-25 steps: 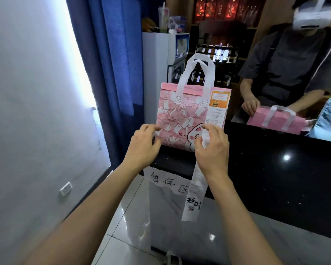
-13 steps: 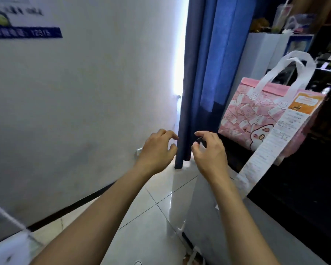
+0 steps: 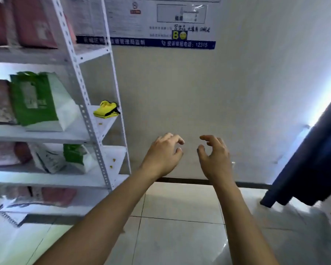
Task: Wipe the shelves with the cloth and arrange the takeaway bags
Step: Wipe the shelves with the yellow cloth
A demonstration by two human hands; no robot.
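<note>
A white metal shelf rack point(image 3: 85, 115) stands at the left against the wall. A crumpled yellow cloth point(image 3: 106, 109) lies at the right end of its middle shelf. Takeaway bags sit on the shelves: a green and white bag point(image 3: 37, 100) on the middle shelf, another green and white bag point(image 3: 69, 156) one shelf lower, and pinkish-red bags point(image 3: 32, 22) above and below. My left hand point(image 3: 163, 153) and my right hand point(image 3: 213, 154) hang in mid-air in front of the wall, right of the rack, fingers loosely curled, both holding nothing.
Small yellow crumbs point(image 3: 112, 162) lie on the shelf boards near the cloth's end. A notice poster point(image 3: 161, 22) hangs on the grey wall. A dark blue curtain point(image 3: 313, 165) hangs at the right. The floor point(image 3: 180, 226) is pale tile.
My view has swung left, from the counter and the pink bag to the wall and shelf rack. Both hands let go of the pink bag and now hang with nothing in them.
</note>
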